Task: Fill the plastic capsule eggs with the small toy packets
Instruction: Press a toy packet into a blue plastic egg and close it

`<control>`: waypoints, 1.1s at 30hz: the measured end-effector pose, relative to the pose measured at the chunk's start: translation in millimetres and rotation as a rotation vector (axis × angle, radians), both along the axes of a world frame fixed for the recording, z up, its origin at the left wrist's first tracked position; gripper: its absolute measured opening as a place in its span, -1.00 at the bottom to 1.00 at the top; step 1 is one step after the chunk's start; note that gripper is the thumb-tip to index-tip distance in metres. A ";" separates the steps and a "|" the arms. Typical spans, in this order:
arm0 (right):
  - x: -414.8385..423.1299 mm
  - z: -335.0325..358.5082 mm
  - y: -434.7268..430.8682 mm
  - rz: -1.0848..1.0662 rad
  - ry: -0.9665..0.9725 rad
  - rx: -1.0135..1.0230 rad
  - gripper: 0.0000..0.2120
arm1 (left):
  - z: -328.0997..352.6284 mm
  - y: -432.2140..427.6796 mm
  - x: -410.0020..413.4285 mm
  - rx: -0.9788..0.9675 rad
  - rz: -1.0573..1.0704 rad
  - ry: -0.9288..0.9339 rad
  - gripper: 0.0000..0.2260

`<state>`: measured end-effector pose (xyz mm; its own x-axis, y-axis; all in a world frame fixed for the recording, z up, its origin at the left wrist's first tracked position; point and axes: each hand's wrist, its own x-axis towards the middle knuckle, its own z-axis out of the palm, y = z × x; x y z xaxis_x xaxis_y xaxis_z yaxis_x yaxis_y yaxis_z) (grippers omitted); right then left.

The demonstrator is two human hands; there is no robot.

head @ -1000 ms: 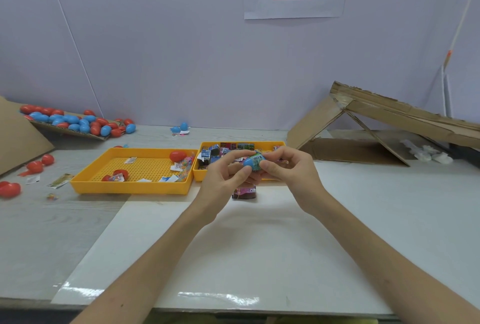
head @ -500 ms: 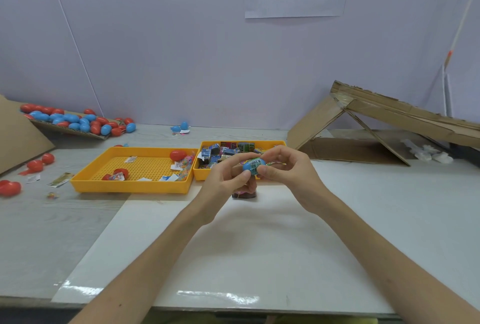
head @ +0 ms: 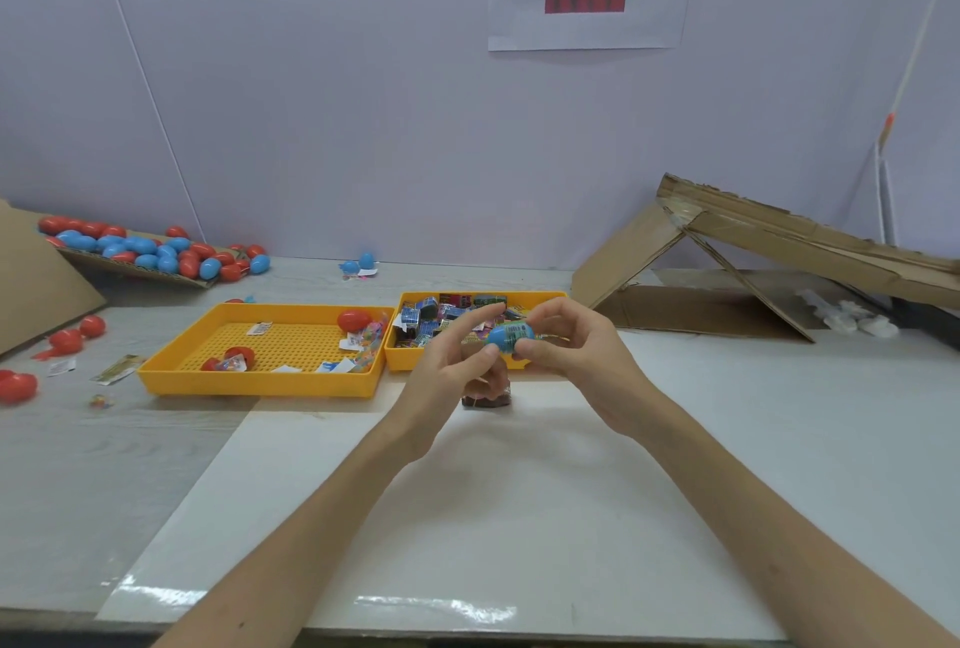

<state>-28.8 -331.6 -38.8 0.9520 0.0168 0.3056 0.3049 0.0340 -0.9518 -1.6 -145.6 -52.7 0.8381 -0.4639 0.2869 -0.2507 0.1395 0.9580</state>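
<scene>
A blue capsule egg half [head: 506,337] with a printed toy packet in its mouth is held above the table in front of the small yellow tray [head: 400,359]. My right hand [head: 569,343] pinches it between thumb and fingers. My left hand [head: 457,361] touches its left end with the thumb tip, index finger stretched out over it. That small tray holds several toy packets [head: 441,314]. A dark packet [head: 485,400] lies on the table under my hands. The large yellow tray [head: 260,382] holds a red egg [head: 355,320], an open red egg [head: 234,359] and a few packets.
A heap of red and blue eggs [head: 156,252] lies on cardboard at the far left. Loose red eggs [head: 67,338] sit at the table's left edge. A folded cardboard ramp [head: 753,252] stands at the right. Two blue egg halves [head: 358,263] rest by the wall.
Both hands have risen slightly with the blue egg half. My left index finger has straightened out over it, and the packet sits deeper in the shell.
</scene>
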 end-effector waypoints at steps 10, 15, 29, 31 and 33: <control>8.3 16.1 -18.6 0.088 0.334 0.072 -0.66 | -18.8 8.2 15.9 0.716 0.411 -0.471 -0.84; 38.3 74.3 -44.3 -0.031 0.227 0.446 -0.70 | -22.6 7.9 17.6 0.889 0.284 -0.506 -0.77; 11.3 -25.4 -21.7 -0.199 -0.199 -0.703 -0.77 | -28.7 7.9 24.1 0.787 0.261 -0.430 -0.62; 8.7 -34.8 -13.2 -0.105 -0.224 -0.758 -0.66 | -26.6 8.2 23.8 0.752 0.228 -0.427 -0.60; 6.6 -35.3 -6.8 -0.073 -0.228 -0.731 -0.61 | -25.4 8.5 23.3 0.704 0.204 -0.422 -0.60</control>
